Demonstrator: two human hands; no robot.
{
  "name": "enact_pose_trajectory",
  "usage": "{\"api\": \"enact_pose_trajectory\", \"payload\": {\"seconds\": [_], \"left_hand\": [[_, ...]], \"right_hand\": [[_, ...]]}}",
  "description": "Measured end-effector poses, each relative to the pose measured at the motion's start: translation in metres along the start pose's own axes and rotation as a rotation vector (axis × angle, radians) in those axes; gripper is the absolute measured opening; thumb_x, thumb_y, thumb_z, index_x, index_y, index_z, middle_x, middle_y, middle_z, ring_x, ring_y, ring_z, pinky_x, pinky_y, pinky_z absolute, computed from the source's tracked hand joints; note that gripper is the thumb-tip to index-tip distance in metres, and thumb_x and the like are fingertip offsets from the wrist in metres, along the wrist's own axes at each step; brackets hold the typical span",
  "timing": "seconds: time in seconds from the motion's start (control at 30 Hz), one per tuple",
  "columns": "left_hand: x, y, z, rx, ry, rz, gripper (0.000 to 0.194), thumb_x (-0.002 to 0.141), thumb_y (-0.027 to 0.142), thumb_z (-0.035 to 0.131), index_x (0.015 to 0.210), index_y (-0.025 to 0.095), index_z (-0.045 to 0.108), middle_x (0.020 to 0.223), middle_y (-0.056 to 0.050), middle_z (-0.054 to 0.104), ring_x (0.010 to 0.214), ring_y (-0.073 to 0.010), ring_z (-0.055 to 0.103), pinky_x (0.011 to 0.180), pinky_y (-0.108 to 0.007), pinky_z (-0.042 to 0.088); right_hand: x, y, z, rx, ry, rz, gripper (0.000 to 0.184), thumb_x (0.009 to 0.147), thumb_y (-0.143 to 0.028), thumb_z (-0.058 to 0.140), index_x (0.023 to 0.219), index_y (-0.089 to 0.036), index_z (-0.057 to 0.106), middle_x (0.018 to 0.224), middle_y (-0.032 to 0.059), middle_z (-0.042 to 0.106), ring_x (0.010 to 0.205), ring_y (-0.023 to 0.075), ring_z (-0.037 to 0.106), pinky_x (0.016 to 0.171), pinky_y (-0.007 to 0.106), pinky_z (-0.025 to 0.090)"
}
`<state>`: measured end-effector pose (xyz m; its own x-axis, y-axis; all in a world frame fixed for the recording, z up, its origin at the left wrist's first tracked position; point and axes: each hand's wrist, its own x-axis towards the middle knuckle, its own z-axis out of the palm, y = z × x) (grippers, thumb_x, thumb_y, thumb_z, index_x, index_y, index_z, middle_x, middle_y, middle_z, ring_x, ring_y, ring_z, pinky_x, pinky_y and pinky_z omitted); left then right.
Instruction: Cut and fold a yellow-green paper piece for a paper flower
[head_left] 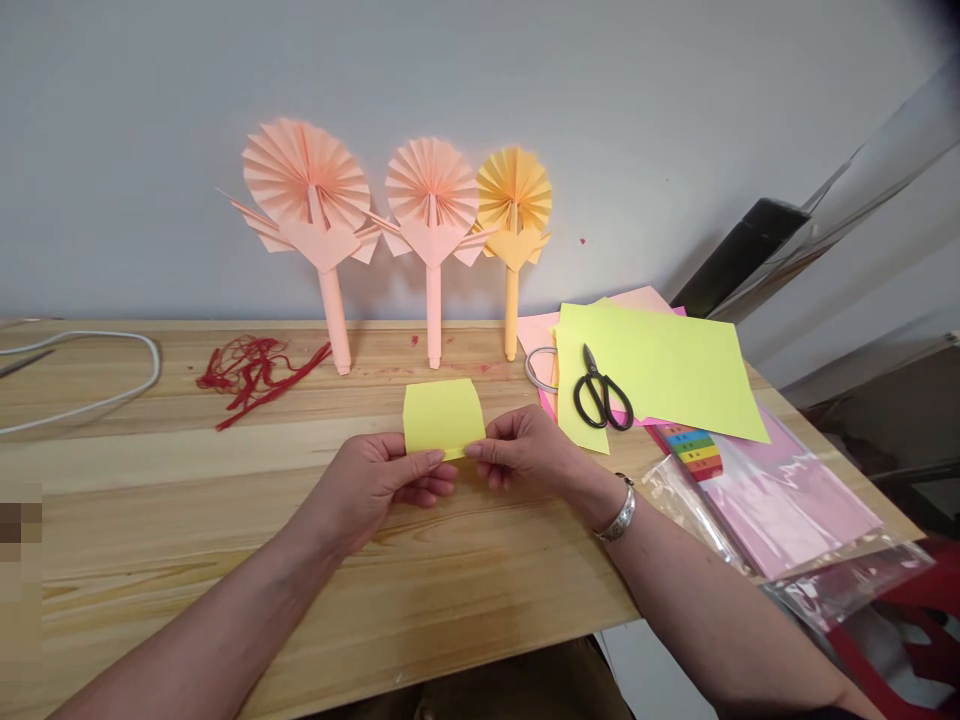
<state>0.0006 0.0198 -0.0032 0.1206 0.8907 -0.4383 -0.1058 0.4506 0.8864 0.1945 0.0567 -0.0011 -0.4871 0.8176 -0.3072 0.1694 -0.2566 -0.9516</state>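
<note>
Gripping a small yellow paper rectangle [442, 417] with the left hand [367, 495] and right hand [525, 447] close together, fingers and thumbs pinching its lower edge just above a pale pine-plank table [225, 530]. Wearing a silver bracelet [616, 510] on the right wrist.

Noting three pleated paper fans on rolled stems leaning upright against a smooth grey wall [637, 110] at the table's far edge: a large peach fan [306, 175], a smaller peach fan [431, 185] and a yellow-orange fan [514, 195]. Recording a tangle of red thread [255, 375] left of the hands and a white cable [82, 380] curving along the far left.

Finding black-handled scissors [602, 392] lying on loose lime-yellow sheets [660, 370], with pink sheets [536, 335] beneath and a metal ring [540, 368] just beside them. Observing a rainbow-striped card [694, 450] and pink paper in a clear plastic bag [780, 500] at the right corner. Seeing a black object [739, 255] propped in the upper right, its identity unclear.
</note>
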Motion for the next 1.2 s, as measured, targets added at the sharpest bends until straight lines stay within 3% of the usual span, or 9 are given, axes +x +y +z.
{"api": "enact_pose_trajectory", "payload": {"seconds": [0.2,0.4,0.53,0.63,0.77,0.97,1.2], "left_hand": [[-0.001,0.003,-0.001,-0.004,0.055,0.005,0.007,0.067,0.020,0.073,0.068,0.014,0.072,0.064,-0.007,0.074,0.055,-0.0137,0.067,0.049,-0.020,0.051],[0.000,0.004,-0.002,-0.047,0.036,0.017,0.014,0.065,0.021,0.076,0.076,0.014,0.074,0.070,-0.006,0.075,0.062,-0.0146,0.067,0.055,-0.022,0.053],[0.003,0.001,-0.004,-0.094,0.045,0.109,0.020,0.063,0.019,0.077,0.082,0.015,0.074,0.080,-0.003,0.075,0.066,-0.0117,0.066,0.063,-0.021,0.053],[0.004,0.001,-0.004,-0.095,0.058,0.187,0.019,0.063,0.018,0.077,0.081,0.014,0.071,0.075,-0.001,0.074,0.063,-0.0088,0.063,0.065,-0.018,0.051],[0.000,0.007,-0.001,-0.023,0.110,0.244,0.039,0.064,0.020,0.076,0.099,0.017,0.058,0.069,0.001,0.073,0.061,-0.0104,0.065,0.064,-0.021,0.051],[-0.003,0.011,0.002,0.014,0.166,0.285,0.043,0.062,0.020,0.077,0.081,0.024,0.038,0.060,0.005,0.071,0.058,-0.0141,0.068,0.062,-0.024,0.052],[0.000,0.006,0.001,0.018,0.158,0.360,0.034,0.064,0.017,0.075,0.070,0.022,0.042,0.054,0.011,0.063,0.056,-0.0120,0.067,0.061,-0.022,0.052]], "right_hand": [[-0.002,-0.003,-0.003,0.045,0.046,-0.016,0.033,0.065,-0.041,0.073,0.057,-0.011,0.060,0.054,0.0009,0.060,0.044,0.0065,0.054,0.040,0.016,0.041],[-0.002,-0.003,-0.002,0.054,0.077,-0.062,0.029,0.068,-0.036,0.071,0.058,-0.011,0.060,0.053,-0.0001,0.059,0.043,0.0058,0.052,0.042,0.017,0.041],[-0.002,-0.003,-0.003,0.070,0.101,-0.067,0.028,0.067,-0.035,0.072,0.058,-0.012,0.061,0.052,-0.0004,0.059,0.043,0.0060,0.052,0.043,0.018,0.041],[-0.001,-0.002,-0.003,0.079,0.118,-0.065,0.027,0.066,-0.035,0.072,0.058,-0.012,0.062,0.053,-0.0003,0.059,0.044,0.0063,0.052,0.043,0.018,0.042],[-0.002,-0.002,-0.003,0.054,0.157,-0.090,0.025,0.065,-0.036,0.073,0.061,-0.012,0.066,0.058,0.0014,0.063,0.049,0.0070,0.052,0.049,0.020,0.044],[0.000,-0.002,0.000,0.115,0.184,-0.073,0.023,0.063,-0.032,0.073,0.063,-0.012,0.062,0.058,0.0015,0.064,0.052,0.0082,0.056,0.053,0.021,0.046],[0.003,0.002,0.002,0.250,0.182,-0.177,0.039,0.060,-0.028,0.077,0.078,-0.019,0.044,0.057,-0.0036,0.063,0.054,0.0129,0.063,0.047,0.020,0.044]]}}
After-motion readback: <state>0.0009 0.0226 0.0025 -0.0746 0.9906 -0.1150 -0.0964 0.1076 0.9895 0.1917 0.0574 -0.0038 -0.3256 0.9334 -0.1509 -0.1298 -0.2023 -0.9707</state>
